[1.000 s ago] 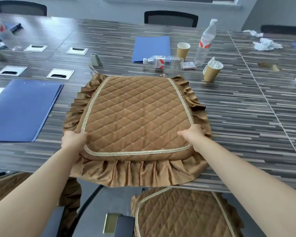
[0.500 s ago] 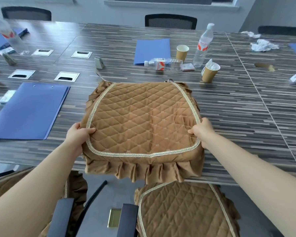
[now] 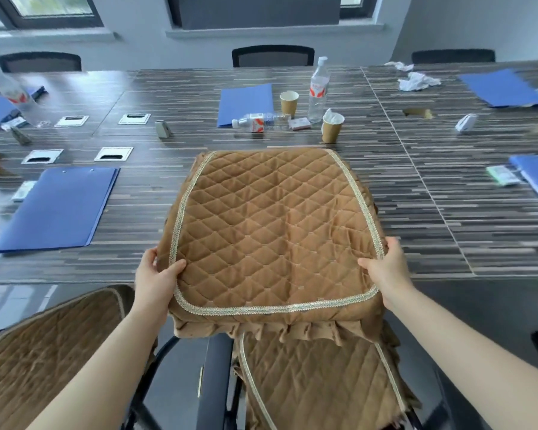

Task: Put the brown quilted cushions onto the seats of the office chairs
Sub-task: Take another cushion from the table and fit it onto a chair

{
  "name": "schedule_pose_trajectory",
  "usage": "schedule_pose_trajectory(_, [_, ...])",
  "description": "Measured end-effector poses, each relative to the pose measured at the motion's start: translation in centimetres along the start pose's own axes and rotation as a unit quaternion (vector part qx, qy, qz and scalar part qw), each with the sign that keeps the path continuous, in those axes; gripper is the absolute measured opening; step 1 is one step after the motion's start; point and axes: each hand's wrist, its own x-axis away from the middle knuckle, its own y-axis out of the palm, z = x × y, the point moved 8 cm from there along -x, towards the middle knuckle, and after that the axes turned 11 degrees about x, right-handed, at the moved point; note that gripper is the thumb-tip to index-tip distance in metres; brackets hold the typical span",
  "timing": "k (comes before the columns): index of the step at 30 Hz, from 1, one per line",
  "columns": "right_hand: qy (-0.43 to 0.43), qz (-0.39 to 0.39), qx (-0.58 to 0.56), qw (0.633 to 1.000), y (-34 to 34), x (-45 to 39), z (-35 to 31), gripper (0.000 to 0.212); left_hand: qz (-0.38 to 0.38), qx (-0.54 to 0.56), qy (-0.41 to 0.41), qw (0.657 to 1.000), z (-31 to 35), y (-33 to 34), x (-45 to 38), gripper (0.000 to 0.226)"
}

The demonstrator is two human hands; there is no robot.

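Gripping the brown quilted cushion [image 3: 271, 231] by its two near corners, you have it raised with its near edge out past the table [image 3: 448, 187] edge and its far end over the striped tabletop; whether that far end touches the wood cannot be told. Your left hand [image 3: 156, 280] pinches the near left corner, thumb on the quilted top beside the pale braid trim, fingers curled under the side. Your right hand [image 3: 385, 271] is clamped on the near right corner the same way, thumb lying on top and the fingers hidden beneath. The ruffled skirt hangs from the near edge, bunched and folded under. Directly below it, a second cushion [image 3: 320, 386] already lies on the seat of an office chair [image 3: 215, 383], whose dark armrest stands just left of it. A third cushion [image 3: 44, 358] sits at lower left on another chair, blurred. On the table beyond the held cushion stand two paper cups [image 3: 332, 128], one with crumpled tissue in it, an upright water bottle [image 3: 318, 88], and a second bottle [image 3: 257, 121] lying on its side near a blue folder [image 3: 246, 102]. A larger blue clipboard folder [image 3: 59, 206] lies to your left, well apart from the cushion. Black chair backs line the far side of the table.
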Motion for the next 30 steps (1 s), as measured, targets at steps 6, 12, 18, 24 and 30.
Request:
schedule_pose_trajectory(6, [0.034,0.049,-0.046,0.997,-10.7,7.8,10.5,0.046,-0.032,-0.007,0.028,0.999,-2.7,2.7,13.1,0.038])
schedule_pose_trajectory(12, [0.069,0.087,-0.074,0.991,-24.6,15.8,22.3,0.045,-0.08,0.017,0.012,0.997,-7.5,7.7,29.3,0.031])
schedule_pose_trajectory(18, [0.088,0.185,-0.092,0.974,-40.1,22.8,32.3,0.047,-0.142,0.012,-0.004,0.99,-11.1,14.1,43.0,0.034])
schedule_pose_trajectory(24, [0.14,0.297,-0.131,0.935,-52.4,31.0,42.6,0.042,-0.252,-0.007,0.013,0.968,-12.3,24.3,55.0,0.027])
schedule_pose_trajectory(30, [0.195,0.384,-0.167,0.887,-60.8,34.9,50.4,0.041,-0.346,-0.042,0.021,0.937,-12.9,35.3,62.8,0.026])
